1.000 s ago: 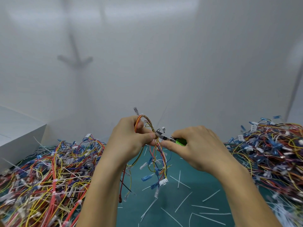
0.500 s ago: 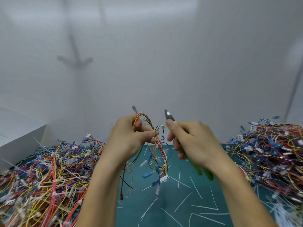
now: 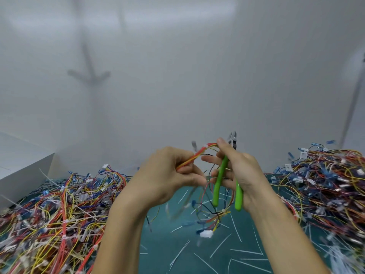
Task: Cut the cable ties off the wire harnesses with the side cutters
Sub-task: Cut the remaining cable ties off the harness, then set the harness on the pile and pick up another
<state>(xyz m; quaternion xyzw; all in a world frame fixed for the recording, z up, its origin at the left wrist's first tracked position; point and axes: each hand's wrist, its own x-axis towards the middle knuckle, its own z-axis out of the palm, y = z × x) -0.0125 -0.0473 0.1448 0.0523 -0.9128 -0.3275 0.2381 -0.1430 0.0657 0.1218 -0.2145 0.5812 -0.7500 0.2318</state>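
Nearest, at 6 o'clock, cut ties (image 3: pixel 220 245) are scattered on the green mat (image 3: pixel 158 242). Just above them the white connector (image 3: pixel 206 234) of the held wire harness (image 3: pixel 190 160) dangles, blurred, so the bundle is taken to be swinging.

The harness is gripped in the left hand (image 3: pixel 164 175), with fingers curled round the red-yellow strand. The side cutters (image 3: pixel 219 184) are gripped in the right hand (image 3: pixel 243 171). The green handles are spread and point to 6 o'clock, and the nose points to 12 o'clock, clear of the wires. The top of the loop is pinched by that hand's forefinger and thumb.

Change: a second ago the nose was laid on the harness beside the left thumb. Half a second ago it had been lifted off. Now the tool is parked in the palm and two fingers are given over to the wires.

Judged: one tie has been snipped, and the loop is being pulled open to shed it or find the next. A pale band on the loop at 12 o'clock may be a tie still on, but the blur hides it.

Farther off, a left heap (image 3: pixel 49 214) at 9 o'clock and a right heap (image 3: pixel 325 184) at 3 o'clock are seen, so much is judged left to do. A white box (image 3: pixel 19 165) lies at 10 o'clock, with the wall (image 3: pixel 177 76) behind.
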